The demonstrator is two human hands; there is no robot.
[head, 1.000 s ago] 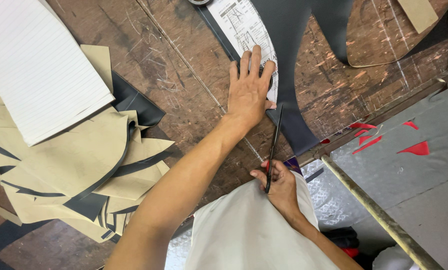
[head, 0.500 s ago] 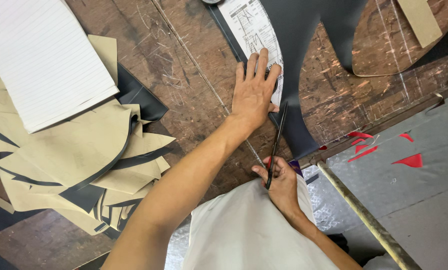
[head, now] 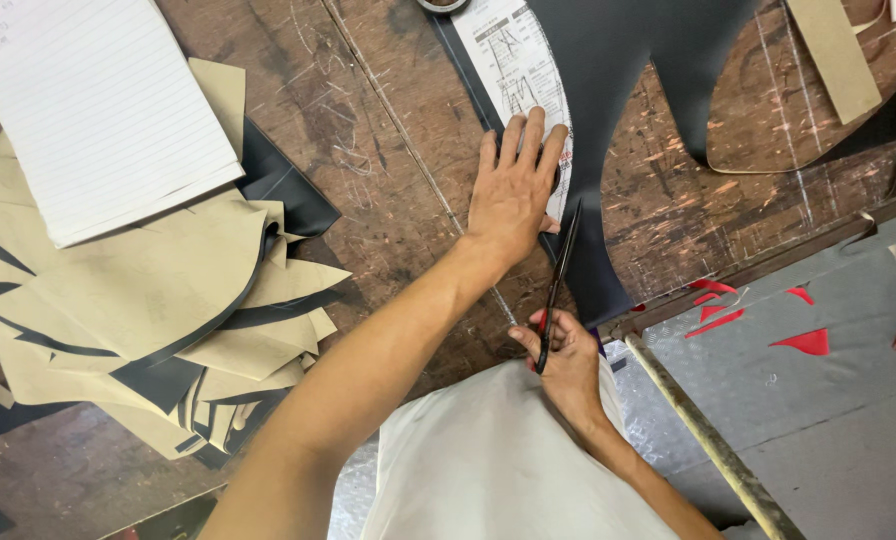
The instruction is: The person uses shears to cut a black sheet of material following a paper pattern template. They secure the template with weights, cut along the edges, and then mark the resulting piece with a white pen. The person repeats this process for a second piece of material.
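My left hand (head: 513,190) lies flat, fingers spread, pinning the paper pattern (head: 523,75) onto dark material (head: 618,100); my right hand (head: 566,355) grips scissors (head: 558,280).

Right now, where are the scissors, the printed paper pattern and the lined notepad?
scissors (head: 558,275), head view, on the blades.
printed paper pattern (head: 518,60), head view, upper part.
lined notepad (head: 98,110), head view, middle of the page.

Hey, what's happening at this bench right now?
A person is cutting dark sheet material on a scarred wooden bench. The left hand lies flat on a printed paper pattern on the sheet. The right hand holds black scissors with blades along the pattern's edge. A pile of cut tan and black pieces lies to the left, under a lined notepad.
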